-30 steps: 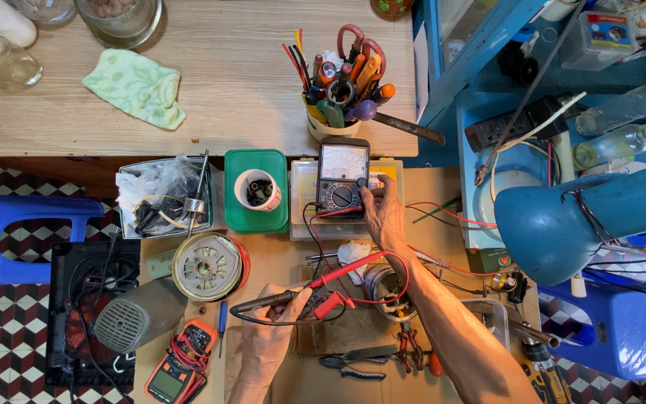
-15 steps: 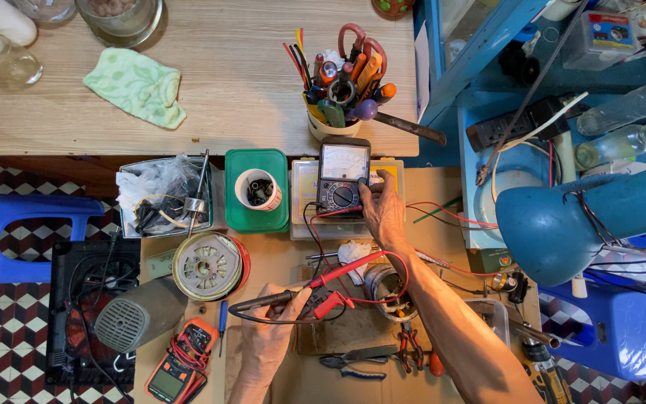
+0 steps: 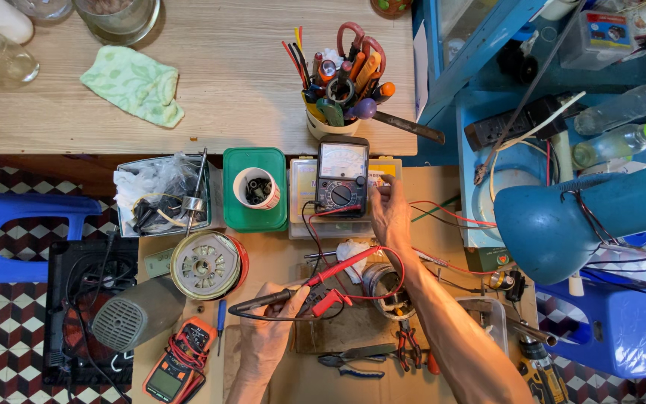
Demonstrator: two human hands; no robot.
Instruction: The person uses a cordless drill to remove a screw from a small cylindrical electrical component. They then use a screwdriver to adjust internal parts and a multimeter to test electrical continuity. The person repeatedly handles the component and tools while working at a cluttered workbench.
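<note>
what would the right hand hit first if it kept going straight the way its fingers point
The right hand points up the bench, fingertips already at the right edge of the analog multimeter. Going straight on, it would likely meet the yellow-lidded box under the meter first, then the tool cup; depth is unclear.

A black analog meter (image 3: 342, 176) stands upright at the middle of the desk, its pale rectangular dial face above a round knob. At the lower left lies an orange handheld meter (image 3: 176, 366) with a small grey-green rectangular screen. At the upper right, a clear plastic box (image 3: 591, 37) carries a colourful label on its lid.
</note>
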